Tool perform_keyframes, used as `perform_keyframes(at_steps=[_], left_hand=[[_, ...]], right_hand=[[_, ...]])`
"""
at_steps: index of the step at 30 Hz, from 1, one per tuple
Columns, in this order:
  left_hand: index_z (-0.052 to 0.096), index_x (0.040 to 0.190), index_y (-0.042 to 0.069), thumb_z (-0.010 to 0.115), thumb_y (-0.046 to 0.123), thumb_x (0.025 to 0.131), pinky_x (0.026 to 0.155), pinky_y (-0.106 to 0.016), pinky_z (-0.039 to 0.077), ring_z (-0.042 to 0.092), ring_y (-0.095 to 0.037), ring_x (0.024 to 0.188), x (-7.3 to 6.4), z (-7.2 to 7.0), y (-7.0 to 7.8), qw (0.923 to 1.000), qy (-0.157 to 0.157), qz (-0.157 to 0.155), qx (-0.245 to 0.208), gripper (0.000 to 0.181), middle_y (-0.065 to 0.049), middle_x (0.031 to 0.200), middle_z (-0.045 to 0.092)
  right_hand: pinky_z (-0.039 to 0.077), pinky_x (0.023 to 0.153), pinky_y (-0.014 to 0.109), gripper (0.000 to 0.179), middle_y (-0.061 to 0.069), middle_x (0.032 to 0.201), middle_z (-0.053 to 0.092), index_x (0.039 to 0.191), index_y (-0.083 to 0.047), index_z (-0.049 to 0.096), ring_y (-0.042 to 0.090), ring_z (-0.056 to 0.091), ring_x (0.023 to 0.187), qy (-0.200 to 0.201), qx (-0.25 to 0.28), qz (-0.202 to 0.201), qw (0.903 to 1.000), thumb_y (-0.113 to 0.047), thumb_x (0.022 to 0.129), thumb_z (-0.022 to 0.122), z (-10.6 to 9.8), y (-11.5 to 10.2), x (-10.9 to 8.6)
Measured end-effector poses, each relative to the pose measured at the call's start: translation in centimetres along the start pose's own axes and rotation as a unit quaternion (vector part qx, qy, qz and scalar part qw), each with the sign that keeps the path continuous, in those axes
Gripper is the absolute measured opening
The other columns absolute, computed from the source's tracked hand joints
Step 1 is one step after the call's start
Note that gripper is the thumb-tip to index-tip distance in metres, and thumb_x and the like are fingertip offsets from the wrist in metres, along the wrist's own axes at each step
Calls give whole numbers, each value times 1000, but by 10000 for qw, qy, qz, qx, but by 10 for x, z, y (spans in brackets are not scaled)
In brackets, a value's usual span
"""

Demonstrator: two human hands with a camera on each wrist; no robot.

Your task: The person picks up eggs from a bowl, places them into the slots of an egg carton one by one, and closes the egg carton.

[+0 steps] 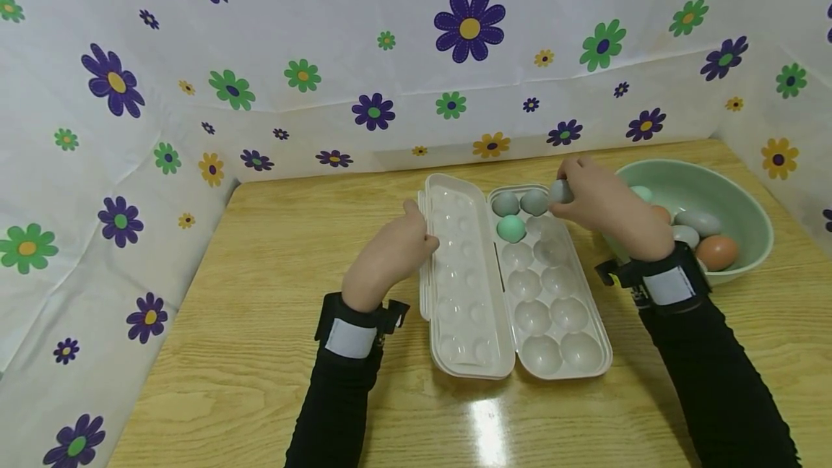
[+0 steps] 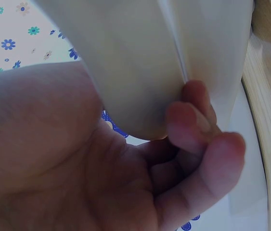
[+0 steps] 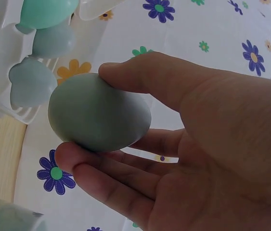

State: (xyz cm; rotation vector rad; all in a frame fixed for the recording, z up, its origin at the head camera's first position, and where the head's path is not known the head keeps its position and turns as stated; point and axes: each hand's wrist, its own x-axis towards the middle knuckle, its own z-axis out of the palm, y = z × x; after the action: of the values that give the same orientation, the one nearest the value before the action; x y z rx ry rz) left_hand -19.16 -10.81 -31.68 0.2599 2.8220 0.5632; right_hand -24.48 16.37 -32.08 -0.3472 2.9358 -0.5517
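Observation:
A white plastic egg carton (image 1: 510, 286) lies open on the table, its lid (image 1: 469, 295) folded out to the left. My left hand (image 1: 393, 255) grips the lid's outer edge; in the left wrist view its fingers (image 2: 222, 166) curl round that edge. Between thumb and fingers, my right hand (image 1: 611, 204) pinches a grey egg (image 3: 99, 113) above the carton's far right corner. Two grey eggs (image 1: 534, 201) fill cups in the far part, with a mint green egg (image 1: 510, 228) in front of them. Nearer cups hold nothing.
A pale green bowl (image 1: 757, 237) stands right of the carton, partly behind my right wrist. Inside are a brown egg (image 1: 717, 253), a grey egg (image 1: 698, 222) and several others. A white flowered cloth (image 1: 403, 63) hangs behind the wooden table (image 1: 260, 295).

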Motion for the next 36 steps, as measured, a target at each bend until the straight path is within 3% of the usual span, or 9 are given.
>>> perform_keyframes(at_steps=[14,22,36], left_hand=[[8,149,-18,49,15,97,40,-21,27,39,-12,45,0,0,0,10000,-17,-24,-29,74,-1,58,41],[8,149,-18,49,15,96,39,-20,27,38,-11,44,0,0,0,10000,-21,-31,-40,74,-1,56,40],[8,149,-18,49,15,97,38,-20,26,38,-11,42,0,1,-1,10000,-9,-38,-55,74,0,55,40]], right_hand=[[54,81,51,48,28,117,53,123,8,51,38,52,94,-90,-106,-296,9995,-18,85,67,11,-3,5],[53,83,54,48,29,118,52,123,9,54,39,53,95,-157,-298,-422,9985,-18,85,66,17,-3,7],[55,86,56,42,26,119,57,120,4,58,37,55,96,-280,-149,-401,9987,-17,85,68,26,-5,8]])
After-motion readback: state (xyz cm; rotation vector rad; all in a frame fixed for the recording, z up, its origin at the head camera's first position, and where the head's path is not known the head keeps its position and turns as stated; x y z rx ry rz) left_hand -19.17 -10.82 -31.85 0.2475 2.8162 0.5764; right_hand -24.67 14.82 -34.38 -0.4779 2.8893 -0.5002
